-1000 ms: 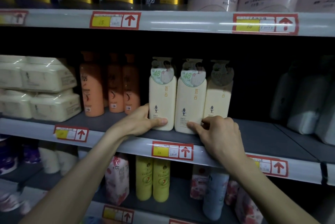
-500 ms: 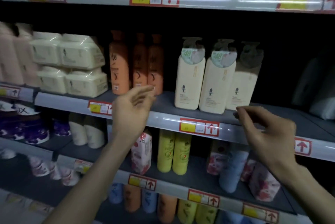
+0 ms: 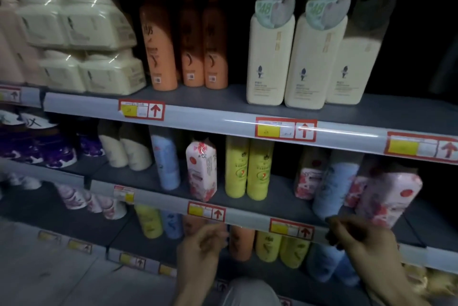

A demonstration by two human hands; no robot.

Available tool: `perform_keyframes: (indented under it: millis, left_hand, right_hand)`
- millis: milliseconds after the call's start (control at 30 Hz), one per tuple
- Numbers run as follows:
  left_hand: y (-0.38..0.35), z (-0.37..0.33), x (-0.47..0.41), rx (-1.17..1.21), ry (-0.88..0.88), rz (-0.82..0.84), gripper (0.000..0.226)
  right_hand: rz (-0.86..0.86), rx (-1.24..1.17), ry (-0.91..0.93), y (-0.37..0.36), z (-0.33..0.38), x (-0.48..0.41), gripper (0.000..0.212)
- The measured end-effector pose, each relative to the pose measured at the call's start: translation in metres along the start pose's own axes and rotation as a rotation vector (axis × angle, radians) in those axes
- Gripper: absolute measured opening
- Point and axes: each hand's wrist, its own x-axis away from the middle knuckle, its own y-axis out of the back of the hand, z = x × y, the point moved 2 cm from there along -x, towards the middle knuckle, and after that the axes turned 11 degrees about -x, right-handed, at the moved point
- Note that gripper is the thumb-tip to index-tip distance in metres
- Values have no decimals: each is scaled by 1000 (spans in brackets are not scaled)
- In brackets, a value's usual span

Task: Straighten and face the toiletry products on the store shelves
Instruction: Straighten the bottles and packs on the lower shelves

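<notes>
Three cream pump bottles (image 3: 270, 58) stand side by side on the upper shelf (image 3: 223, 117), labels facing out. Left of them are three orange bottles (image 3: 158, 43). One shelf down stand two yellow bottles (image 3: 247, 169), a pink floral pack (image 3: 202, 169) and a blue bottle (image 3: 164, 157). At the right, a blue bottle (image 3: 332, 182) and a pink floral pack (image 3: 389, 196) lean. My left hand (image 3: 200, 248) hovers low in front of the lower shelf edge, fingers loosely curled, holding nothing. My right hand (image 3: 364, 241) is at the lower shelf rail, fingers apart, empty.
Wrapped cream refill packs (image 3: 81, 40) are stacked at the upper left. Purple packs (image 3: 44, 149) and cream bottles (image 3: 124, 149) sit at the left of the lower shelf. More yellow, orange and blue bottles (image 3: 267, 246) fill the bottom shelf. Grey floor (image 3: 49, 268) lies at the lower left.
Both hands have let go of the cream pump bottles and dropped down to the level of the lower shelf. The view has tilted downward and moved left.
</notes>
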Motion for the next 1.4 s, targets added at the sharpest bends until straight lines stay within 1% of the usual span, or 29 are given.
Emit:
perform_keyframes:
  millis: [33, 133, 300, 367, 433, 500, 567, 667, 767, 867, 933, 1000, 1100, 1167, 1267, 1367, 1400]
  left_hand:
    - [2, -1, 0, 9, 7, -10, 39]
    - [7, -5, 5, -9, 6, -26, 38]
    - [8, 1, 30, -44, 11, -16, 38]
    - [9, -2, 40, -40, 4, -50, 35]
    - [15, -9, 47, -9, 3, -86, 33]
    - [22, -16, 54, -22, -25, -83, 31]
    - [27, -20, 63, -79, -43, -27, 32]
    - [28, -27, 77, -141, -60, 64, 32]
    - [27, -38, 86, -77, -60, 106, 30]
    - [36, -52, 81, 3, -74, 120, 27]
    - [49, -62, 72, 33, -120, 121, 26]
    - [63, -74, 59, 52, -160, 75, 27]
    - [92, -90, 25, 72, -219, -15, 27]
    - [110, -102, 1, 92, -267, -83, 27]
    - [134, -126, -39, 92, -379, -245, 25]
    - [162, -152, -86, 28, -440, -399, 23]
    - [172, -162, -102, -3, -452, -432, 26]
  right_hand:
    - [8, -29, 7, -4, 5, -3, 24]
    - [43, -44, 6, -16, 16, -4, 26]
    - [200, -21, -30, -37, 26, 14, 30]
    - [245, -21, -20, -39, 31, 21, 33]
    - [251, -55, -26, -39, 36, 29, 32]
    - [239, -104, -37, -39, 40, 41, 29]
    - [239, -129, -57, -41, 42, 54, 26]
    - [282, -141, -81, -49, 44, 72, 22]
    - [286, -105, -71, -56, 46, 84, 21]
    - [229, -185, -123, -64, 53, 86, 23]
    - [192, -246, -140, -73, 67, 83, 28]
    - [197, -277, -121, -77, 85, 79, 30]
    - [246, -227, -18, -90, 120, 64, 25]
    - [249, -205, 56, -94, 144, 45, 23]
    - [202, -259, 183, -102, 179, 3, 31]
    - [90, -195, 379, -113, 212, -37, 21]
    - [72, -186, 410, -117, 224, -49, 16]
